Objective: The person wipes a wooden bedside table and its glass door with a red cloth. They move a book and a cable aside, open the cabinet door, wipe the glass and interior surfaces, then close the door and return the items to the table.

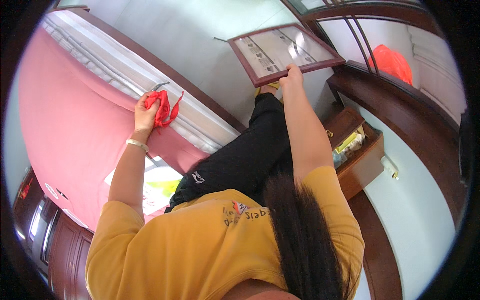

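Note:
In my left hand [145, 114] is a crumpled red plastic bag or cloth [163, 108] with a loose strip dangling from it. A thin dark-grey item [161, 86] pokes out beyond the fingers; its kind is unclear. This hand is above the edge of a bed with a pink sheet [75, 112]. My right hand [291, 77] grips the near edge of a brown-framed picture with a glass front [277, 50]. The frame is tilted over the floor, and its glass reflects light. Dark bands and small pictures show behind the glass.
To the right a wooden drawer [362, 168] is pulled out, with a yellow box and plastic bags inside. Beyond it stands a dark wooden cabinet or desk [405, 108]; a red plastic bag [392, 63] shows near the glass. Printed papers [157, 183] lie on the bed beside my leg.

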`<action>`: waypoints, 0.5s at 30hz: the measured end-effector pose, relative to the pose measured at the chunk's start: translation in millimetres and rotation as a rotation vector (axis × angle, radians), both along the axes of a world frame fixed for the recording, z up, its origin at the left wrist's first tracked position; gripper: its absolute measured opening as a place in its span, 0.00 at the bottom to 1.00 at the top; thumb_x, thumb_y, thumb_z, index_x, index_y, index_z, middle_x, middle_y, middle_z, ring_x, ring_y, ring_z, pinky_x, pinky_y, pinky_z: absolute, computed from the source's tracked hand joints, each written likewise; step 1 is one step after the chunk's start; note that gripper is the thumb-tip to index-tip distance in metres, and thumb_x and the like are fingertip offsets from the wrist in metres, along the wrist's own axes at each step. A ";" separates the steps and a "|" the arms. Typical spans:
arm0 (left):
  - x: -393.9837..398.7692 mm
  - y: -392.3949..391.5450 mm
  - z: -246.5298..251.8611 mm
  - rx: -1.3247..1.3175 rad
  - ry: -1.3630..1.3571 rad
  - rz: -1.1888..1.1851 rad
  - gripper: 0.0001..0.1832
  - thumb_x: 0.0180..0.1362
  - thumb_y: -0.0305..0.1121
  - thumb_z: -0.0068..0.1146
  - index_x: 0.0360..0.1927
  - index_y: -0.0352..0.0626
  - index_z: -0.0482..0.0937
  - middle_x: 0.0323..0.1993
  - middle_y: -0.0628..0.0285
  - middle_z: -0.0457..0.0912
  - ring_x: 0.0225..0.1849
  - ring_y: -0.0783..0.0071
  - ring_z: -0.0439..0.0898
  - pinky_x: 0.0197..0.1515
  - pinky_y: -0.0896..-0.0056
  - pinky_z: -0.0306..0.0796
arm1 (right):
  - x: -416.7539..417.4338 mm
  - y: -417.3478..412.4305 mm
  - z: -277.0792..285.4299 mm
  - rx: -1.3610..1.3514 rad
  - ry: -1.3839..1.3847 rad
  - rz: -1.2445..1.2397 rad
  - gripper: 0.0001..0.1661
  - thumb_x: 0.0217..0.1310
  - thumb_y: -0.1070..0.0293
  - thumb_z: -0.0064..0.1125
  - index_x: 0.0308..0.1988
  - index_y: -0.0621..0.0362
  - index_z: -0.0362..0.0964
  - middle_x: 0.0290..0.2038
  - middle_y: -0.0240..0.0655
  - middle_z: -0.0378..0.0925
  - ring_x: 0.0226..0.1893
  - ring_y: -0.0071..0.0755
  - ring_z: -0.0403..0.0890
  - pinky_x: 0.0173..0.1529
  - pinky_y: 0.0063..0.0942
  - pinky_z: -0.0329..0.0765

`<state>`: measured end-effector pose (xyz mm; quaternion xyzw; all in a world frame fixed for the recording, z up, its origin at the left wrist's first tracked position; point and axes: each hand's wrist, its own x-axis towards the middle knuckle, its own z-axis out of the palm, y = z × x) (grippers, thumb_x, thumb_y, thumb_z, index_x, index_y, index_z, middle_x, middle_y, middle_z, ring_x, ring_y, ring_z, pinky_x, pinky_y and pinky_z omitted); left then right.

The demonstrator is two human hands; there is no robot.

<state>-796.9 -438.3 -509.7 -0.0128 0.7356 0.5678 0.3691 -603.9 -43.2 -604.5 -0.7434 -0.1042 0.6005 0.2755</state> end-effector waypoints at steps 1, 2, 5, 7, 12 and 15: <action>-0.4 2.3 2.0 -0.015 -0.004 0.003 0.10 0.53 0.22 0.51 0.40 0.37 0.73 0.33 0.67 0.76 0.33 0.83 0.73 0.38 0.82 0.69 | -3.7 3.6 -9.4 -0.002 -0.012 -0.003 0.17 0.42 0.82 0.46 0.39 0.68 0.61 0.40 0.42 0.64 0.36 0.42 0.68 0.45 0.55 0.68; -0.5 4.1 4.5 -0.030 -0.008 0.003 0.10 0.53 0.22 0.51 0.40 0.37 0.73 0.33 0.67 0.76 0.33 0.83 0.73 0.38 0.82 0.69 | -5.6 6.7 -18.2 -0.003 -0.025 -0.009 0.18 0.42 0.82 0.46 0.40 0.68 0.61 0.41 0.42 0.64 0.36 0.42 0.68 0.44 0.55 0.69; 1.0 1.1 2.9 -0.070 0.023 -0.024 0.10 0.52 0.23 0.52 0.40 0.37 0.73 0.32 0.68 0.76 0.33 0.84 0.73 0.38 0.82 0.68 | -16.7 8.5 -16.7 -0.050 -0.089 -0.007 0.19 0.41 0.81 0.47 0.41 0.67 0.62 0.43 0.44 0.65 0.36 0.42 0.69 0.44 0.55 0.69; 0.1 3.2 6.3 -0.120 0.075 -0.075 0.10 0.52 0.23 0.52 0.40 0.37 0.73 0.32 0.68 0.76 0.33 0.84 0.73 0.37 0.82 0.68 | -17.8 8.6 -11.3 -0.063 -0.112 -0.009 0.19 0.42 0.81 0.47 0.40 0.66 0.62 0.44 0.44 0.65 0.37 0.42 0.69 0.44 0.56 0.69; 1.2 1.8 -1.6 -0.065 0.030 -0.040 0.10 0.52 0.23 0.52 0.39 0.37 0.73 0.31 0.68 0.76 0.33 0.84 0.72 0.37 0.82 0.68 | 2.5 2.8 3.7 -0.024 -0.039 -0.035 0.16 0.43 0.81 0.46 0.38 0.64 0.60 0.42 0.42 0.65 0.38 0.43 0.68 0.46 0.60 0.67; 2.3 -3.1 -6.4 -0.058 0.008 -0.025 0.10 0.53 0.24 0.52 0.40 0.36 0.73 0.32 0.67 0.76 0.33 0.83 0.73 0.37 0.82 0.68 | 18.9 -14.7 42.2 -0.089 0.075 -0.041 0.16 0.44 0.81 0.45 0.38 0.61 0.57 0.40 0.40 0.64 0.39 0.44 0.68 0.47 0.61 0.66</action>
